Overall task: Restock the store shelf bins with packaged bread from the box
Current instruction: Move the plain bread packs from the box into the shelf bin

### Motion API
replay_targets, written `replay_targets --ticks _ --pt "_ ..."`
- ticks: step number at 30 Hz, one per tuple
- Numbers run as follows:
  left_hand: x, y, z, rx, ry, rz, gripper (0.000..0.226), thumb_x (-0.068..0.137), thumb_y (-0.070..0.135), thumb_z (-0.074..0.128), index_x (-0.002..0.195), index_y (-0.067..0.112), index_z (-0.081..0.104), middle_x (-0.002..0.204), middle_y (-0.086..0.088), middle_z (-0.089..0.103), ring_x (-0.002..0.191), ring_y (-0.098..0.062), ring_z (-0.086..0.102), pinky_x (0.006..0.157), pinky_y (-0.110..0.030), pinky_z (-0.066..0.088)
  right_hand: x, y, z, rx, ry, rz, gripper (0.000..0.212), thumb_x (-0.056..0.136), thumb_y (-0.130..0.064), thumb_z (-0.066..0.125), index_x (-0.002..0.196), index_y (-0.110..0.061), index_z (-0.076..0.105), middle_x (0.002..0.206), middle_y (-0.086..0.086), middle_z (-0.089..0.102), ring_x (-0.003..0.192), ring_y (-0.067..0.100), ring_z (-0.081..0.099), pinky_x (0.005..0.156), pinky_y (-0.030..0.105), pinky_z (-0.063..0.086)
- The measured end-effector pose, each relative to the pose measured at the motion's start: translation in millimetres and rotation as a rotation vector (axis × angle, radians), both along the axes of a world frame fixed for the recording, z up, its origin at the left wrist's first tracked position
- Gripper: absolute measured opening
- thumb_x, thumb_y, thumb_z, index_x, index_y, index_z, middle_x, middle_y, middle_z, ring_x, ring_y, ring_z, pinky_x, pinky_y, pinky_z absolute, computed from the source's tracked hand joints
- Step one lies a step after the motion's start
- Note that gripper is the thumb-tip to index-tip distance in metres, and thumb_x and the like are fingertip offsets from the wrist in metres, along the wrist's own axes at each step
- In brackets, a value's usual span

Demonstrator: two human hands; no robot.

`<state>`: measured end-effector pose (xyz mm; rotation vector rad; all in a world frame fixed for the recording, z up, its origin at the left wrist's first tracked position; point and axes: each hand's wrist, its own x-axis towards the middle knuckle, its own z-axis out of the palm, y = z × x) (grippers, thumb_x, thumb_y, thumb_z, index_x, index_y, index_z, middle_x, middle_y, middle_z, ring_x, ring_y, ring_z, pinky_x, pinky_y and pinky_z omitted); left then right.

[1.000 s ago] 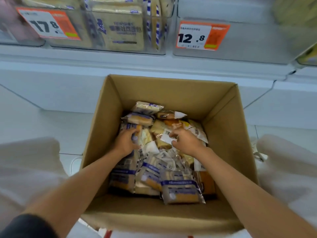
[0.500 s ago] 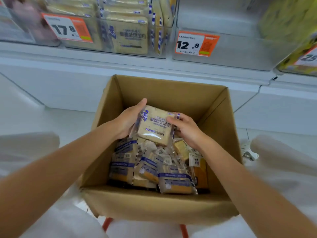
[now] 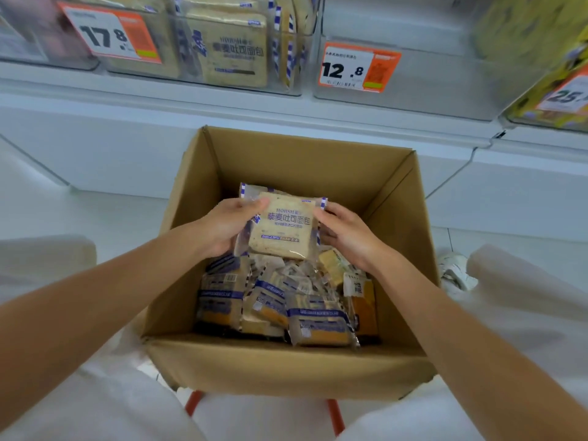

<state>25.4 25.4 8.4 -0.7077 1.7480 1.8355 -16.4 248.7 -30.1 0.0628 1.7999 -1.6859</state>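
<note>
An open cardboard box [image 3: 286, 367] stands in front of me, holding several packaged breads [image 3: 280, 307]. Above them I hold one clear pack of toast slices [image 3: 283, 230] with blue-checked edges, its printed face toward me. My left hand [image 3: 229, 224] grips its left side with the thumb on the front. My right hand [image 3: 346, 230] pinches its right edge. On the shelf above, a clear bin [image 3: 222, 81] holds the same toast packs behind a 17.8 price tag [image 3: 108, 35]. The bin to its right [image 3: 429, 90], tagged 12.8 [image 3: 356, 68], looks empty.
A bin with yellow packs [image 3: 541, 74] sits at the far right of the shelf. The white shelf base [image 3: 95, 148] runs behind the box. Red legs [image 3: 334, 415] show under the box, and a white shoe [image 3: 455, 272] lies on the floor to its right.
Both hands dug among the packs in the box, then lifted one toast pack out. It now sits a little more upright between my hands, facing me.
</note>
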Motion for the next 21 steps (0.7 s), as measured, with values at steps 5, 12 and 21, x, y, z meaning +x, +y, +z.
replay_targets --ticks 5,12,21 --pt "0 -30 -25 -0.098 0.040 0.256 0.040 0.099 0.034 0.056 0.121 0.002 0.061 0.107 -0.014 0.073 0.089 -0.025 0.073 0.058 -0.031 0.060 16 9 -44 0.453 0.057 0.568 0.052 0.085 -0.022 0.074 0.133 -0.018 0.056 0.130 0.004 0.059 0.119 0.016 0.056 0.103 0.035 0.046" --pt "12 -31 -47 -0.118 0.001 0.194 0.031 0.098 0.034 0.057 0.116 0.009 0.064 0.104 -0.010 0.075 0.098 -0.026 0.072 0.080 -0.039 0.058 54 11 -76 0.673 0.031 0.866 0.093 0.078 -0.037 0.081 0.153 -0.018 0.030 0.156 0.000 0.031 0.139 0.019 0.035 0.113 0.029 0.032" --pt "15 -25 -45 -0.184 -0.002 0.220 0.028 0.099 0.034 0.055 0.114 0.012 0.062 0.102 -0.008 0.074 0.092 -0.024 0.072 0.071 -0.039 0.058 38 8 -79 0.737 0.228 0.738 0.034 0.076 -0.033 0.082 0.086 -0.027 0.050 0.094 -0.004 0.047 0.087 0.016 0.047 0.072 0.029 0.042"
